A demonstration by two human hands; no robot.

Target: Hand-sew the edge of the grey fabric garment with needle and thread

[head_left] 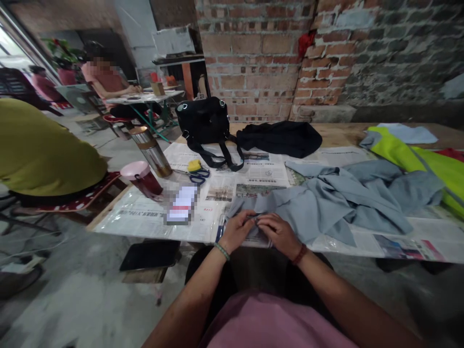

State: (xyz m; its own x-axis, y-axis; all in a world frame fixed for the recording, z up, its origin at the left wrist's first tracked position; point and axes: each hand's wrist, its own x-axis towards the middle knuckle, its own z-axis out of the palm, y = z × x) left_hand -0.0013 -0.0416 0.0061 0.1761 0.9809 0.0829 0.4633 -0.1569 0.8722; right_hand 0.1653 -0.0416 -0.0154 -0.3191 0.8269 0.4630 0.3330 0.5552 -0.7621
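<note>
Grey fabric (pixel 319 203) lies crumpled across the front of the table, its left end bunched between my hands. My left hand (pixel 237 231) pinches the fabric's edge, fingers closed. Close beside it, my right hand (pixel 280 233) grips the same edge with curled fingers. Both are at the table's front edge, above my lap. Any small item between the fingertips is too hidden to make out. Left of my hands a phone (pixel 182 204) lies on newspaper, and behind it are dark-handled scissors (pixel 199 177) and a small yellow object (pixel 194 166).
A pink-lidded cup (pixel 143 180) and a steel tumbler (pixel 151 152) stand at the table's left. Behind are a black bag (pixel 205 121) and dark cloth (pixel 281 137). A yellow-green garment (pixel 416 162) lies right. A person in mustard clothing (pixel 47 145) sits close on the left.
</note>
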